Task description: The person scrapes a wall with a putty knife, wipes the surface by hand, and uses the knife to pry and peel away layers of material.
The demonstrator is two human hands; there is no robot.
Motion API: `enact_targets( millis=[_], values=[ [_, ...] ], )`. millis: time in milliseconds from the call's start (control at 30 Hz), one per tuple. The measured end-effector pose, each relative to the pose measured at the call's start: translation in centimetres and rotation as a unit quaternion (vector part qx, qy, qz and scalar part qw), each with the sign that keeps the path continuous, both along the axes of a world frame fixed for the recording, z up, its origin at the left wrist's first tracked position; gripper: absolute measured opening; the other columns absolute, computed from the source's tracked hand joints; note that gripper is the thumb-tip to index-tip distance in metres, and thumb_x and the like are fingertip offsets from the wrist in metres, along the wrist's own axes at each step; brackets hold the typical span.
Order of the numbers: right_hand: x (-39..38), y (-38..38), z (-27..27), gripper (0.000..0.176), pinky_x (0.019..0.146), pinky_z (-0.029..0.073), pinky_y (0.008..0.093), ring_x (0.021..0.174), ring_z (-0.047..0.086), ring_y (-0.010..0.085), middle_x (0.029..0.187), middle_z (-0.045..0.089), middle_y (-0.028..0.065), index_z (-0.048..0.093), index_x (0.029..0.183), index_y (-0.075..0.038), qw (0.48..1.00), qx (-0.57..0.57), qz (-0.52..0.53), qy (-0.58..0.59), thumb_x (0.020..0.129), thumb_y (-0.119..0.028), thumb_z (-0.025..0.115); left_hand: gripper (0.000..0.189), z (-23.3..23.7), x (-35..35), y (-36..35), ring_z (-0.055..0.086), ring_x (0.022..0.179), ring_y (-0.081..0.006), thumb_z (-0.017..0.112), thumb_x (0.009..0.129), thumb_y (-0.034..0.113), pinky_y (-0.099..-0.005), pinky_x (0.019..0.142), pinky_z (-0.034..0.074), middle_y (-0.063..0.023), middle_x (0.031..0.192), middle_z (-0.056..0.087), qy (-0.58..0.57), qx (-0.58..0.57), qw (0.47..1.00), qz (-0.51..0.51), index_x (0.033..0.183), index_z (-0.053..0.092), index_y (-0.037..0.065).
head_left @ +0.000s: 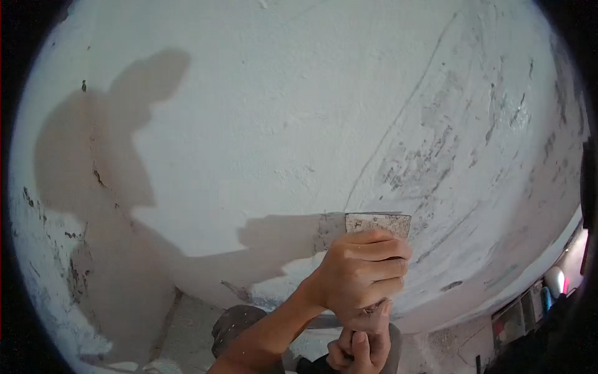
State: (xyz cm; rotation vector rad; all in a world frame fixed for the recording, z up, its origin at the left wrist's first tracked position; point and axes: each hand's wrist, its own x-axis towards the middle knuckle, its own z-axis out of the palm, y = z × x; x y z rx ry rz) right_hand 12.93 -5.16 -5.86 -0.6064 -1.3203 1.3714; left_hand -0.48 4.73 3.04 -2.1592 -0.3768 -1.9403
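My left hand (367,271) reaches in from the lower left, its fingers wrapped around a putty knife (379,222). The wide, stained blade sticks up above the knuckles, with its top edge at the wall (274,149). Just below, my right hand (361,349) is closed at the lower end of the tool, its index finger and thumb against the handle; most of the handle is hidden by both hands. Around the blade the white wall has grey, patchy marks and scratches.
A wall corner with chipped spots (98,177) runs down the left. My knee (237,327) is near the wall's foot, above the floor (190,324). Several items, one of them blue (546,299), stand at the lower right. A shadow (93,149) falls across the left side.
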Motion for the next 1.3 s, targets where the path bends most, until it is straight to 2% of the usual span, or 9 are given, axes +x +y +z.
enact_targets(
  millis=[400,533,733,833,933,1033,1133,1167,1300],
  values=[
    [1.1,2.0,-0.9,0.067,0.042,0.024,0.0239,0.044,0.024,0.0060,0.064,0.032,-0.0030,0.005,0.161,-0.015,0.994,0.086,0.022,-0.066,0.107,-0.021,0.045,0.023,1.2,-0.4,-0.1,0.066,0.079,-0.0221,0.057,0.056,0.028,-0.0348,0.073,0.056,-0.0051,0.069,0.062,0.022,0.023,0.999,0.038,0.058,0.059,0.005],
    [0.4,1.1,0.5,0.068,0.042,0.025,0.0236,0.044,0.025,0.0060,0.064,0.033,-0.0027,0.004,0.161,-0.016,0.998,0.043,0.046,0.001,0.107,-0.020,0.045,0.024,1.2,-0.6,-0.3,0.066,0.078,-0.0220,0.057,0.058,0.029,-0.0349,0.072,0.056,-0.0048,0.069,0.062,0.049,0.019,0.998,0.043,0.059,0.060,0.005],
    [1.2,1.0,-0.8,0.069,0.041,0.027,0.0225,0.044,0.027,0.0064,0.065,0.034,-0.0013,0.003,0.161,-0.018,0.995,0.070,0.028,-0.071,0.106,-0.020,0.045,0.024,0.7,-0.3,-0.4,0.066,0.080,-0.0228,0.057,0.057,0.028,-0.0355,0.074,0.056,-0.0061,0.072,0.062,0.046,0.024,0.998,0.026,0.059,0.060,0.004],
    [0.8,1.2,-1.2,0.060,0.040,0.028,0.0229,0.044,0.031,0.0076,0.065,0.036,-0.0001,0.016,0.158,-0.014,0.997,0.059,-0.006,-0.045,0.106,-0.022,0.045,0.023,0.3,0.0,0.3,0.067,0.074,-0.0246,0.054,0.060,0.027,-0.0379,0.072,0.058,-0.0042,0.064,0.060,0.017,0.029,0.999,0.020,0.055,0.056,0.005],
    [2.4,1.5,-2.6,0.047,0.040,0.031,0.0233,0.046,0.035,0.0090,0.066,0.038,0.0017,0.028,0.148,-0.010,0.984,0.067,-0.021,-0.163,0.107,-0.023,0.045,0.023,-0.2,0.4,0.0,0.068,0.074,-0.0244,0.054,0.062,0.027,-0.0380,0.074,0.059,-0.0044,0.065,0.061,0.005,0.019,0.999,0.034,0.055,0.057,0.005],
    [2.4,1.7,-1.5,0.032,0.042,0.032,0.0228,0.047,0.036,0.0092,0.065,0.039,0.0021,0.037,0.135,-0.009,0.989,0.043,-0.009,-0.144,0.107,-0.023,0.044,0.027,0.1,0.0,0.0,0.066,0.081,-0.0241,0.064,0.065,0.030,-0.0373,0.080,0.057,-0.0080,0.073,0.064,0.036,0.016,0.999,0.016,0.060,0.063,0.003],
    [1.2,0.9,0.3,0.030,0.041,0.030,0.0224,0.046,0.034,0.0084,0.064,0.039,0.0015,0.040,0.132,-0.007,0.993,0.040,-0.064,-0.091,0.106,-0.023,0.045,0.030,0.5,0.1,0.2,0.066,0.080,-0.0247,0.064,0.070,0.032,-0.0378,0.081,0.056,-0.0081,0.073,0.065,0.054,0.002,0.999,0.006,0.060,0.063,0.003],
    [1.3,0.9,0.2,0.030,0.041,0.030,0.0224,0.046,0.034,0.0084,0.064,0.039,0.0015,0.040,0.132,-0.007,0.993,0.040,-0.064,-0.094,0.106,-0.023,0.045,0.030,0.7,0.4,0.3,0.067,0.078,-0.0244,0.059,0.070,0.031,-0.0383,0.079,0.058,-0.0065,0.071,0.064,0.032,0.018,0.999,0.016,0.058,0.061,0.004],
    [1.5,0.9,-0.2,0.032,0.040,0.029,0.0224,0.045,0.031,0.0073,0.064,0.039,0.0012,0.039,0.135,-0.007,0.997,0.057,-0.006,-0.053,0.107,-0.021,0.044,0.034,1.0,0.4,0.2,0.068,0.075,-0.0245,0.048,0.074,0.031,-0.0395,0.078,0.060,-0.0056,0.069,0.063,0.009,0.026,0.999,0.040,0.057,0.060,0.005]
  ],
)
